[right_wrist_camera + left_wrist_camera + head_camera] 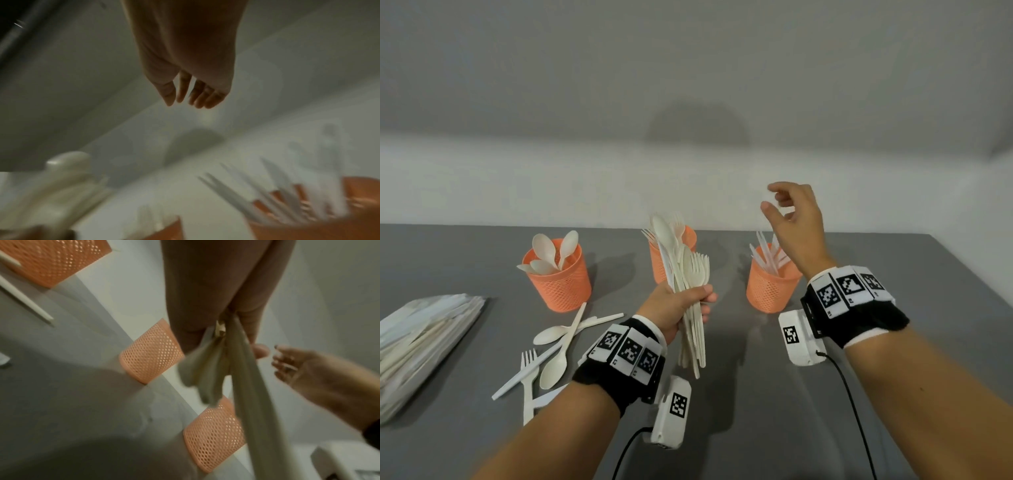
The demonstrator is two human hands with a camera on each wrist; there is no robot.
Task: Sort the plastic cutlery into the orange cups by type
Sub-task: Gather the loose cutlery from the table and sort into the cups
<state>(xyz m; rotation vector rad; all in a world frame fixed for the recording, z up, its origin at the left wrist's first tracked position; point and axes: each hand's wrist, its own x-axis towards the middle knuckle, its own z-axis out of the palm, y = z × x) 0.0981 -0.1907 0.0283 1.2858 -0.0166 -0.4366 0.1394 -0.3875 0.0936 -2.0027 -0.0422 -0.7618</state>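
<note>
The left hand (677, 310) is clamped round a bundle of cutlery (690, 294), forks and spoons held upright above the grey table (893, 394), handles hanging below the fist. The right hand (792, 219) is raised at about one o'clock from the bundle, fingers loosely curled and apart, holding nothing.

Three orange mesh cups stand in a row along the far side of the table. The left cup (561, 281), at ten o'clock from the bundle, holds spoons. The middle cup (659, 263) sits right behind the bundle at twelve o'clock, with forks showing in it. The right cup (770, 291), at three o'clock and below the right hand, holds knives.

Loose cutlery (551, 356) lies on the table at eight o'clock from the bundle: spoons, a fork and knives crossing one another. A clear bag of cutlery (421, 346) lies at the left edge.

Both wristbands (846, 289) carry black-and-white square code markers; no brand or readable writing shows anywhere.
</note>
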